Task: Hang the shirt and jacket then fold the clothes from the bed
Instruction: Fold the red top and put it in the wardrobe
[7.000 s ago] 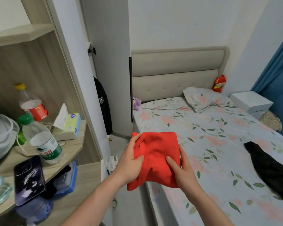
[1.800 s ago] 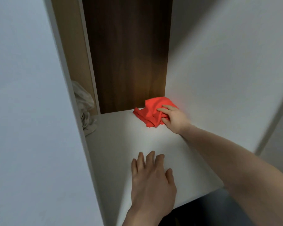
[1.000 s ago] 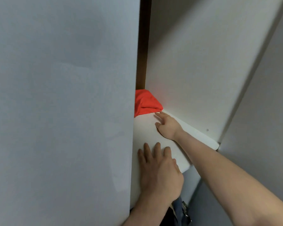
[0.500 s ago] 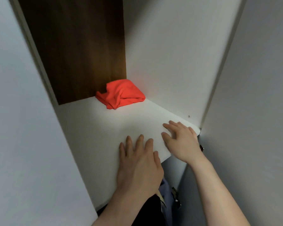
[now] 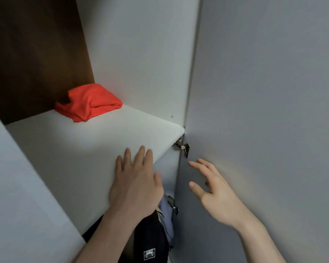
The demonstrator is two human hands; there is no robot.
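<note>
My left hand [image 5: 135, 179] lies flat on the wardrobe shelf [image 5: 68, 149], right hand [image 5: 215, 188] spread, empty; folded red garment [image 5: 88, 102] sits back-corner, so I'd withdraw cleanly without dragging it.

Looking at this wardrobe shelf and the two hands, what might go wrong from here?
The red garment is only loosely folded at the back corner of the white shelf, with a corner spilling out; it may slump open further. The right hand hovers open near the door hinge; fingers might get pinched if the door swings. The left hand rests flat on the shelf's front edge; leaning hard there might strain it, above the dark jacket hanging below.
</note>
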